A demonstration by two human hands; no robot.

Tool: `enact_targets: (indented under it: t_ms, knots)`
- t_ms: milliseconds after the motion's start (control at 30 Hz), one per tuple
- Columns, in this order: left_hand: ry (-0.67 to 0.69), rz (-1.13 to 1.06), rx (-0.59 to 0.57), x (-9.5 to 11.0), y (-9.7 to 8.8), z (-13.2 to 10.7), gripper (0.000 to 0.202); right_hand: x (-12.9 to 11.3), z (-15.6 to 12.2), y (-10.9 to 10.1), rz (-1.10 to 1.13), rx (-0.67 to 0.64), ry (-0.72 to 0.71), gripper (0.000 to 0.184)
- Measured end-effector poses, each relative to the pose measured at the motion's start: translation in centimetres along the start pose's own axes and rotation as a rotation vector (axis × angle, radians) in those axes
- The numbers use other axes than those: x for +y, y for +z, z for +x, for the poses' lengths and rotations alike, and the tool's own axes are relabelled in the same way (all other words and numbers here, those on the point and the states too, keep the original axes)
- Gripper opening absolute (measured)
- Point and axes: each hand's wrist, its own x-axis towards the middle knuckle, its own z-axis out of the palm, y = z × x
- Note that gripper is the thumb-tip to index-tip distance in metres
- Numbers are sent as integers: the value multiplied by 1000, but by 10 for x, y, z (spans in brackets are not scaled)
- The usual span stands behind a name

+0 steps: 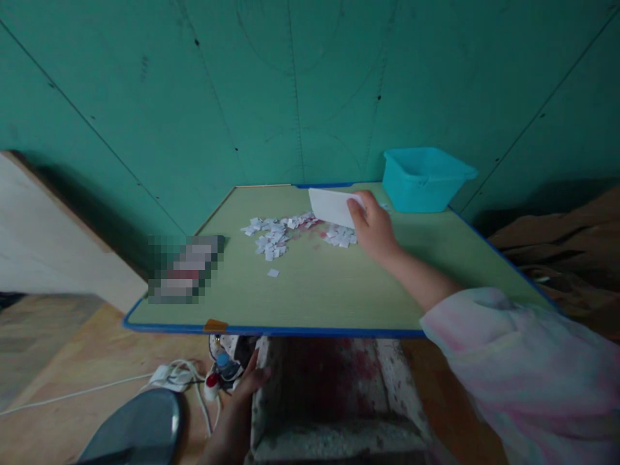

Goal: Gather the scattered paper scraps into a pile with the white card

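My right hand (375, 223) is closed on a flat white rectangular card (332, 205), thumb on its near face, held just above the table. Below and beside the card, small white paper squares (272, 239) lie in loose heaps, and a single square (273, 273) sits apart nearer the front. Under the table's front edge, my left hand (252, 380) grips the left wall of a pale, stained open box (407, 387). Dark red stains mark the inside of this box. Part of my left hand's grip is hidden.
The pale green table (320, 303) has a blue-taped edge and backs onto a green wall. A turquoise bin (421, 184) stands at its back right. A blurred-out flat object (188, 268) lies at left. On the floor are a dark stool (138, 426) and white cables (181, 371).
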Motion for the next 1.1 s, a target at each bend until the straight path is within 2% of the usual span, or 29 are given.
enact_targets:
  t_ms: [133, 233, 400, 567, 733, 833, 933, 1100]
  knots:
    - [47, 105, 52, 9, 5, 1, 51, -4, -5, 5, -16, -191, -30, 25]
    - [118, 178, 66, 16, 3, 5, 38, -11, -7, 0, 20, -237, -18, 25]
    - [145, 141, 77, 13, -2, 2, 35, -23, -6, -11, 139, -180, 28, 26]
    - [92, 37, 34, 5, -1, -7, 48, -16, -5, -10, 37, -56, -27, 28]
    - [120, 66, 44, 5, -5, 0, 38, -15, -8, -10, 36, -90, -65, 27]
    - [163, 90, 85, 5, -9, 5, 40, -20, -8, -13, 95, -43, -37, 27]
    - [196, 63, 71, 1, -11, 7, 39, -20, -7, -14, 81, -4, -32, 27]
    - [180, 68, 81, -6, -11, 7, 28, -18, -9, -14, 18, -63, -101, 26]
